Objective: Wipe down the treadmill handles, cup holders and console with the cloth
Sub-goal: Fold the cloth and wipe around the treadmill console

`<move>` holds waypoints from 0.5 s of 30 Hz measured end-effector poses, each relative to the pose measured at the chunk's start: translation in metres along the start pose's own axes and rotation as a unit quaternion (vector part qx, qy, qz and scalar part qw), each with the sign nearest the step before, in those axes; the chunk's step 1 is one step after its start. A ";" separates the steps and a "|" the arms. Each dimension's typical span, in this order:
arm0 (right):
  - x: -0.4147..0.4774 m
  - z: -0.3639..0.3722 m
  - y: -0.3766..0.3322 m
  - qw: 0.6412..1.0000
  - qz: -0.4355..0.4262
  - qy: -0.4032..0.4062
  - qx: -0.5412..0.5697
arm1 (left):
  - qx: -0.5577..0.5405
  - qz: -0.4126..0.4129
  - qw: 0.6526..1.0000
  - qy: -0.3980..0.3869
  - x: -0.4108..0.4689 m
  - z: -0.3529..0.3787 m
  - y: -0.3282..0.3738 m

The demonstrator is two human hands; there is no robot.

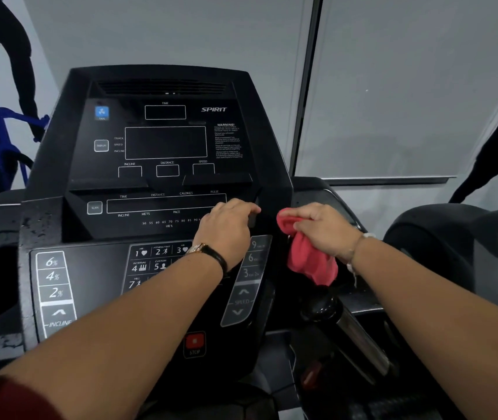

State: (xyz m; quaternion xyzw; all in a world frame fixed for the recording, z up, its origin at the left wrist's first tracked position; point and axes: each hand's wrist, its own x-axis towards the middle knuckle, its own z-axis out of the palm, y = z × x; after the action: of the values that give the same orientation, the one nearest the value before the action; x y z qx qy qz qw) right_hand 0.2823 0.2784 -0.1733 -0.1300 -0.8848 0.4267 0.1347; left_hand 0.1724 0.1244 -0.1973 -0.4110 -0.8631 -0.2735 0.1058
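Console (163, 153) fills the view, dark and switched off, droplets on its left edge. Right hand (321, 228) clutches the bunched red cloth (308, 256) against its right side; left hand (226, 228) curls over the display ledge, bracing. Judged mid-console; next, sweep the cloth across the screen and keypad (153, 262).

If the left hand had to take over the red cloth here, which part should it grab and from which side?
The bunched upper end by the right hand is already taken, so the free part is the loose tail of the red cloth hanging below the fist. The left hand would probably do best coming from the console side, pinching that hanging fold low down, where nothing covers it.
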 end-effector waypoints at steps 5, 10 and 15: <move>-0.003 -0.015 -0.017 0.997 -0.063 0.022 0.030 | -0.121 0.041 0.992 0.023 -0.007 -0.005 0.021; -0.013 -0.025 -0.031 0.993 -0.051 0.019 0.103 | -0.405 -0.123 0.906 -0.019 0.004 -0.003 0.051; -0.026 -0.041 -0.013 1.000 -0.008 0.026 0.005 | -0.258 -0.159 0.952 -0.029 0.009 -0.017 0.047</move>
State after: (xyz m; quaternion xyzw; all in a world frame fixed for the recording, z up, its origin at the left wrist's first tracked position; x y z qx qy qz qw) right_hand 0.3195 0.2913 -0.1415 -0.1331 -0.8797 0.4267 0.1622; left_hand 0.2023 0.1447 -0.1614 -0.2900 -0.8198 -0.4882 -0.0741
